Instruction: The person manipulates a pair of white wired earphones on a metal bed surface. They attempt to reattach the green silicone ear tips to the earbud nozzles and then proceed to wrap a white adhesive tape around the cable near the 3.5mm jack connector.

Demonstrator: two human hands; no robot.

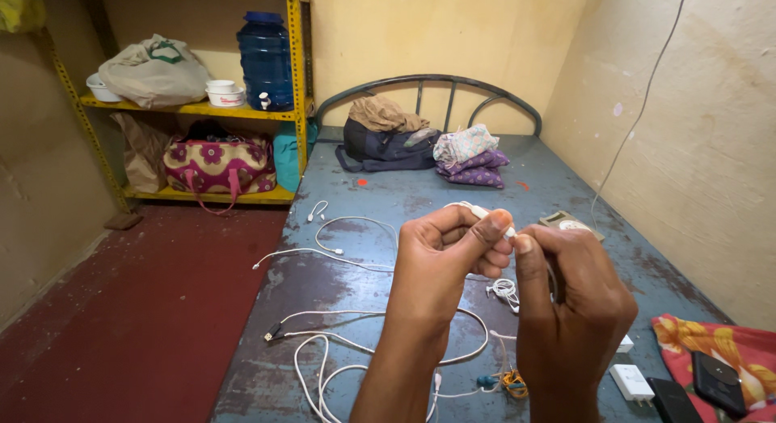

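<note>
The left hand (449,257) and right hand (570,298) meet above a blue bed (420,193), both pinching a thin white cable (477,210) between thumb and fingertips. Below the grip, loose white cables (339,342) sprawl across the bed. To its right lie a white charger (631,383) and two dark phones (695,387).

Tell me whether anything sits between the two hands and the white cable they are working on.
Nothing visible does. The left hand and right hand both pinch the white cable directly at its end, fingertips meeting on it, held up above the blue bed surface.
</note>
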